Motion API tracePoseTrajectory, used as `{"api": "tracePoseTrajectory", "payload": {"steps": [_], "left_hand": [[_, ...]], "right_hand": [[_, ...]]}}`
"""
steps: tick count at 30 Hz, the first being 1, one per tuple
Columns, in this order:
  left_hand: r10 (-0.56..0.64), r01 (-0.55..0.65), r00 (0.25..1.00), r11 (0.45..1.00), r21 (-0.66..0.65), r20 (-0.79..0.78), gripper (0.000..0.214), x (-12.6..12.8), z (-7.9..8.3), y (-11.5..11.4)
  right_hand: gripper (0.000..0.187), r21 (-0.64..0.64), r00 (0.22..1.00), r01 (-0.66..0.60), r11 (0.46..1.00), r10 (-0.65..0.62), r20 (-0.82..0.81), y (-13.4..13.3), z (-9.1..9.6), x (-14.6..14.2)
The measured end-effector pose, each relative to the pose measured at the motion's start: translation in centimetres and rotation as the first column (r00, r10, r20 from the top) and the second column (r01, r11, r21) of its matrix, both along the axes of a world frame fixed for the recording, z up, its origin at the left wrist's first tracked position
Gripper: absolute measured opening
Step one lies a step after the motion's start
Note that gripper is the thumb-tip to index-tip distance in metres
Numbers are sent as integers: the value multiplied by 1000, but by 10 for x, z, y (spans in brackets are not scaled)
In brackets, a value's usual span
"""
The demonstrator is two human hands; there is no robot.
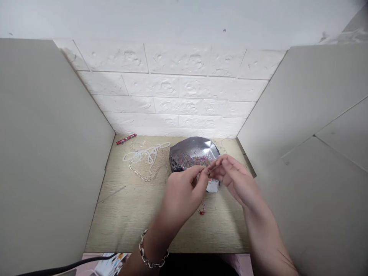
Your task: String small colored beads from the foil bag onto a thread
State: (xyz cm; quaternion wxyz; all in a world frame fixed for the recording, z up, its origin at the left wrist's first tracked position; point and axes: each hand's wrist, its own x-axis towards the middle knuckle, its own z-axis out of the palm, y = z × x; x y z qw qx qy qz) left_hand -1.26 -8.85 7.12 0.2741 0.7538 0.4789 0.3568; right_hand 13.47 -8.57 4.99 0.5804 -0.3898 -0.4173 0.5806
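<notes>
My left hand (184, 191) is closed in a pinch, thumb against forefinger. Below it hangs or lies a short string of small pink beads (204, 207) with a red bead at its end; it appears to run up into the pinch. My right hand (237, 178) meets the left fingertips with its fingers curled together, and whatever they hold is too small to make out. Just behind both hands sits a dark, silvery-lined open container (198, 145) with many loose multicoloured beads (189, 160) inside. The hands cover its front edge partly.
Left of the container lie a tangled white strand (146, 154) and a pearly bead chain (140, 177). A red wrapped stick (125, 139) is at the back left, a thin needle-like rod (112, 194) nearer. Grey panels (51, 153) flank the wooden tabletop (120, 226); a white brick-patterned wall (172, 103) closes the back.
</notes>
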Motion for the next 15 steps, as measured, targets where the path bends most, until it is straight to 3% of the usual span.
{"api": "tracePoseTrajectory", "payload": {"steps": [4, 6, 10, 15], "left_hand": [[-127, 129, 983, 992, 11, -135, 32, 5, 14, 24], [-184, 185, 977, 983, 7, -105, 33, 8, 11, 40], [-189, 190, 982, 976, -102, 20, 31, 13, -12, 69], [-176, 209, 966, 963, -173, 189, 34, 12, -40, 84]], "right_hand": [[37, 13, 991, 54, 998, -56, 122, 27, 12, 6], [33, -2, 998, 19, 1000, -19, 60, 41, 8, 6], [24, -63, 997, -69, 996, 66, -46, 60, -18, 6], [25, -100, 995, -29, 995, 19, -100, 65, -45, 7]]}}
